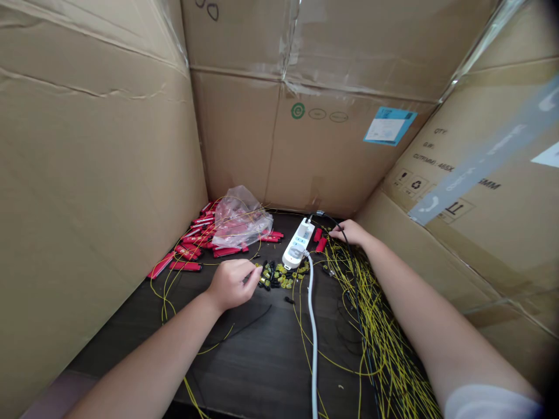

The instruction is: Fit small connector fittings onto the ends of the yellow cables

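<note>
My left hand is closed just left of a small pile of yellow and black pieces on the dark table; a thin yellow wire runs by it, and what its fingers pinch is too small to name. At the right, my right hand reaches to the top of a large bundle of thin yellow wires. Its fingertips are near the wire ends beside a black cable, and I cannot make out what they hold. A white power strip lies between the hands.
Red packets and a clear plastic bag lie at the back left. Two small red pieces sit right of the power strip. A white cord runs toward the front. Tall cardboard walls enclose the dark table.
</note>
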{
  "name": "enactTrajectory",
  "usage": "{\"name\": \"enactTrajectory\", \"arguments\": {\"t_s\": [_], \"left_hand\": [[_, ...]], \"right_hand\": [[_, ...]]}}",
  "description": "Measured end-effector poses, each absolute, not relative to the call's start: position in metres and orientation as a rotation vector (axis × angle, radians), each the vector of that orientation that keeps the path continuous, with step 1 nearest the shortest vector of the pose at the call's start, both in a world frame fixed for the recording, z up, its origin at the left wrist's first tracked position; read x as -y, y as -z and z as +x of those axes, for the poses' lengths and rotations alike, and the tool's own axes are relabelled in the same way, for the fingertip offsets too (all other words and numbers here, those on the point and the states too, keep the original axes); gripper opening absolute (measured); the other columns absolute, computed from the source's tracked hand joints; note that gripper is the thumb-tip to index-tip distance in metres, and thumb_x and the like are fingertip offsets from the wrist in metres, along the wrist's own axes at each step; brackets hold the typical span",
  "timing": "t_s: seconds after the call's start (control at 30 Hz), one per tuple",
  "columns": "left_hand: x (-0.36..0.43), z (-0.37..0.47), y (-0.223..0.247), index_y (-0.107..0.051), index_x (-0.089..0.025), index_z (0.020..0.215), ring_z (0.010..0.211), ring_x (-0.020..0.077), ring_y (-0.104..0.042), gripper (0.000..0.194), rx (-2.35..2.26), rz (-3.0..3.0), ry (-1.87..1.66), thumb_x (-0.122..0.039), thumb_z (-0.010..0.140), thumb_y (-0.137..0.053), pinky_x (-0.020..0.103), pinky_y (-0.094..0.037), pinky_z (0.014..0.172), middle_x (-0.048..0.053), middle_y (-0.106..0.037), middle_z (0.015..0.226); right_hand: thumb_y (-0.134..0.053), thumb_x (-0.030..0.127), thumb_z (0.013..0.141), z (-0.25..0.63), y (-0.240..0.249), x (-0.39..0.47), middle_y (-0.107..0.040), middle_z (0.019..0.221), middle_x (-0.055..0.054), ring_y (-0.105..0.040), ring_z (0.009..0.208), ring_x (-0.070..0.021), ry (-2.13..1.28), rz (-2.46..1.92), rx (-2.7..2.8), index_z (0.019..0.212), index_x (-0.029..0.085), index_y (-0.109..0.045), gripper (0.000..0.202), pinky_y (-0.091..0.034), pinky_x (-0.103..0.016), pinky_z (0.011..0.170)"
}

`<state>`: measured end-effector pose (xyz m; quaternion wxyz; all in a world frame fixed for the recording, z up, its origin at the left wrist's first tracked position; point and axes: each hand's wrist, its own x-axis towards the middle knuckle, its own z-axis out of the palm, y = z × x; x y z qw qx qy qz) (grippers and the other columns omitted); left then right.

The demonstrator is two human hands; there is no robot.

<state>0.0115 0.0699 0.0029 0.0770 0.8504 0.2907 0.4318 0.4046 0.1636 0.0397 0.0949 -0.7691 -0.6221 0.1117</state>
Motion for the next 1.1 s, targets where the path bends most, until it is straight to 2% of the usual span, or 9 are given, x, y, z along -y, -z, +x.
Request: {"name": "enactTrajectory", "arguments": {"t_s": [0.33,0.53,0.8,0.97,1.1], "left_hand": [[-0.071,0.011,0.000,-0.055,-0.017,0.061,0.051,0.0104,-0.046,0.025,-0.869,2.586,-1.286,-0.018,0.086,-0.052,0.024,-0.034,0.054,0.001,-0.052,0.055],[-0.071,0.012,-0.001,-0.053,-0.016,0.060,0.050,0.0093,-0.046,0.026,-0.840,2.605,-1.348,-0.016,0.086,-0.052,0.023,-0.033,0.054,0.000,-0.051,0.054],[-0.070,0.013,0.000,-0.053,-0.015,0.059,0.050,0.0087,-0.045,0.028,-0.856,2.616,-1.384,-0.016,0.087,-0.052,0.024,-0.032,0.053,-0.001,-0.050,0.054],[-0.070,0.013,0.001,-0.054,-0.015,0.060,0.050,0.0087,-0.045,0.027,-0.854,2.611,-1.388,-0.017,0.087,-0.052,0.024,-0.033,0.053,-0.001,-0.050,0.054],[-0.070,0.013,0.001,-0.054,-0.016,0.061,0.051,0.0088,-0.046,0.026,-0.854,2.613,-1.397,-0.017,0.087,-0.052,0.024,-0.033,0.054,-0.001,-0.051,0.054]], "right_hand": [[-0.068,0.024,0.067,0.393,-0.034,-0.170,-0.063,0.060,-0.005,-0.055,0.057,-0.0138,-0.356,-2.376,1.812,0.066,0.010,-0.072,0.015,-0.037,-0.021,0.052],[-0.064,0.019,0.064,0.390,-0.041,-0.170,-0.054,0.049,-0.002,-0.049,0.050,-0.0110,-0.297,-2.346,1.765,0.059,0.008,-0.067,0.012,-0.034,-0.020,0.050],[-0.056,0.022,0.077,0.390,-0.075,-0.174,-0.068,0.073,-0.008,-0.057,0.061,-0.0134,-0.164,-2.149,1.593,0.072,0.012,-0.069,0.017,-0.039,-0.021,0.056],[-0.053,0.028,0.082,0.380,-0.099,-0.176,-0.069,0.075,-0.007,-0.057,0.060,-0.0123,-0.127,-1.988,1.566,0.073,0.013,-0.069,0.024,-0.041,-0.021,0.057],[-0.058,0.031,0.078,0.352,-0.133,-0.178,-0.067,0.070,-0.007,-0.052,0.052,-0.0100,-0.128,-1.736,1.541,0.077,0.011,-0.068,0.023,-0.041,-0.021,0.052]]}}
